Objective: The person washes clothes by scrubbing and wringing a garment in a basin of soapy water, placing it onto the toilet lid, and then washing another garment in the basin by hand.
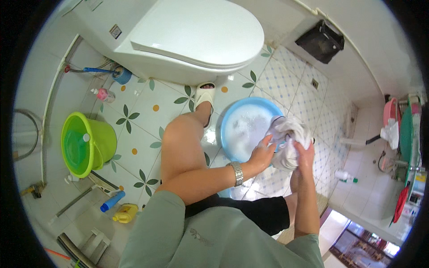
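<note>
A bunched white wet cloth with dark trim is raised over the right rim of a round light-blue basin. My right hand grips its right side, thumb on top. At the cloth's left edge is my left hand, a metal-band watch on the wrist; its fingers look slightly apart, and whether they pinch the fabric cannot be made out. White suds cover the water in the basin. The basin stands on the tiled floor in front of me, its near right part hidden by the cloth and hands.
A white toilet stands ahead. At left are a lime-green bucket, a pink pump bottle, a toilet brush holder and a yellow jug. A black bin is at upper right; a white bottle lies further right.
</note>
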`<control>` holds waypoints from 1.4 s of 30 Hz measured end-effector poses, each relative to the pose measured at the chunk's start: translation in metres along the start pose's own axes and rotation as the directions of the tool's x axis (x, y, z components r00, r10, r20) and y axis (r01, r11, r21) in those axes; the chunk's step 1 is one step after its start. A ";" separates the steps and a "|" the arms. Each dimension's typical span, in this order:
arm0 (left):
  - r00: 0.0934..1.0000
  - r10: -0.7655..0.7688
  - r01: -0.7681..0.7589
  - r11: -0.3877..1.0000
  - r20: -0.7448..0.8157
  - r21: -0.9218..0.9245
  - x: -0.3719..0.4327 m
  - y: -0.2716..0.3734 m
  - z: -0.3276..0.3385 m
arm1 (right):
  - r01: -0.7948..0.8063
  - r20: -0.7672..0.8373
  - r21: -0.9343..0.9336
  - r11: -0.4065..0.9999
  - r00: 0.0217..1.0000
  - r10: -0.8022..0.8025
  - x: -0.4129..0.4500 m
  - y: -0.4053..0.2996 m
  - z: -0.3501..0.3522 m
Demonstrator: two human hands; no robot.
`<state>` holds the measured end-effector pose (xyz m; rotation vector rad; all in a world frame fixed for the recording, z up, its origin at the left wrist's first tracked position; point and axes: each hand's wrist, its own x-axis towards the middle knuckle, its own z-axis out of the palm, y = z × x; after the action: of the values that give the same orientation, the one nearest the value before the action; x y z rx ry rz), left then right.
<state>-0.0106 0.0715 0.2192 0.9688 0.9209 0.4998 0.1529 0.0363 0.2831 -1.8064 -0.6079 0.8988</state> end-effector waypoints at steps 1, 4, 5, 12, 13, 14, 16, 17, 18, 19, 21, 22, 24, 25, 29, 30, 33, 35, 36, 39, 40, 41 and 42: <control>1.000 0.016 -0.016 1.000 -0.023 -0.007 -0.001 -0.001 -0.002 | 0.029 -0.006 0.030 0.999 1.000 -0.029 0.004 -0.020 0.006; 0.997 -0.043 0.045 0.998 -0.058 0.038 -0.001 -0.011 0.001 | 0.053 0.024 0.151 0.987 0.998 -0.057 0.011 -0.093 0.023; 0.998 -0.065 0.064 0.997 0.025 0.038 -0.003 -0.016 0.001 | 0.040 0.049 0.202 0.979 0.998 -0.051 0.012 -0.118 0.035; 0.972 -0.082 0.086 0.996 0.219 -0.011 0.001 0.012 0.001 | 0.117 0.255 0.420 0.900 0.936 -0.241 0.067 -0.228 0.148; 0.981 -0.044 0.046 0.999 0.187 -0.008 0.005 0.008 0.003 | 0.134 0.301 0.469 0.873 0.905 -0.300 0.074 -0.238 0.171; 0.987 -0.055 0.067 0.995 0.154 -0.073 0.014 -0.012 0.004 | 0.105 0.335 0.520 0.848 0.888 -0.315 0.079 -0.243 0.201; 0.988 -0.035 0.047 0.996 0.148 -0.076 0.016 -0.005 0.004 | 0.077 0.339 0.612 0.787 0.874 -0.348 0.090 -0.254 0.243; 0.990 -0.032 0.043 0.996 0.136 -0.079 0.015 -0.001 0.001 | 0.053 0.334 0.661 0.748 0.872 -0.357 0.095 -0.257 0.265; 0.991 -0.081 0.103 0.969 0.105 -0.226 0.013 0.002 0.003 | -0.012 0.361 0.692 0.722 0.872 -0.331 0.104 -0.255 0.288; 0.989 0.011 0.027 0.968 0.147 -0.251 0.026 -0.027 0.006 | -0.010 0.353 0.690 0.724 0.878 -0.324 0.106 -0.256 0.310; 0.987 0.110 -0.065 0.941 0.118 -0.333 0.035 -0.043 0.015 | -0.145 0.442 0.664 0.734 0.867 -0.229 0.125 -0.237 0.343; 0.972 0.170 -0.136 0.970 0.164 -0.199 0.020 -0.005 0.002 | -0.152 0.408 0.613 0.776 0.901 -0.146 0.139 -0.219 0.348; 0.952 0.275 -0.261 0.958 0.133 -0.116 0.016 0.005 0.003 | -0.076 0.330 0.517 0.853 0.937 -0.116 0.158 -0.190 0.367; 0.924 0.371 -0.369 0.929 0.090 -0.037 0.014 0.002 0.004 | -0.080 0.336 0.519 0.851 0.935 -0.117 0.156 -0.186 0.375; 0.908 0.390 -0.392 0.920 0.152 -0.015 0.027 -0.017 -0.003 | 0.238 0.210 0.261 0.936 0.932 -0.296 0.128 -0.174 0.378; 0.906 0.394 -0.396 0.918 0.153 -0.015 0.028 -0.017 -0.003 | 0.401 0.136 0.062 0.914 0.904 -0.406 0.125 -0.175 0.376; 0.930 0.332 -0.347 0.934 0.159 0.081 0.025 -0.014 -0.002 | 0.506 0.198 -0.126 0.854 0.856 -0.478 0.112 -0.171 0.359; 0.935 0.277 -0.311 0.940 0.222 0.138 0.020 -0.008 -0.004 | 0.476 0.307 -0.104 0.873 0.851 -0.427 0.108 -0.167 0.354; 0.932 0.276 -0.314 0.939 0.235 0.143 0.018 -0.010 -0.002 | 0.550 0.360 -0.089 0.831 0.795 -0.487 0.106 -0.165 0.354; 0.949 0.157 -0.204 0.967 0.272 0.153 0.021 -0.027 0.003 | 0.615 0.442 -0.162 0.772 0.745 -0.500 0.110 -0.162 0.350; 0.968 0.132 -0.169 0.971 0.212 0.168 0.019 -0.038 0.005 | 0.631 0.523 -0.218 0.744 0.720 -0.457 0.106 -0.169 0.341; 0.982 0.105 -0.133 0.975 0.154 0.180 0.022 -0.048 0.006 | 0.648 0.595 -0.273 0.711 0.695 -0.404 0.103 -0.172 0.332; 0.985 0.085 -0.113 0.976 0.150 0.184 0.026 -0.060 0.006 | 0.762 0.576 -0.279 0.585 0.620 -0.532 0.104 -0.166 0.320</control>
<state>0.0068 0.0568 0.1578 1.2149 0.8051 0.4253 -0.0422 0.3534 0.3290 -1.5632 -1.8459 0.6170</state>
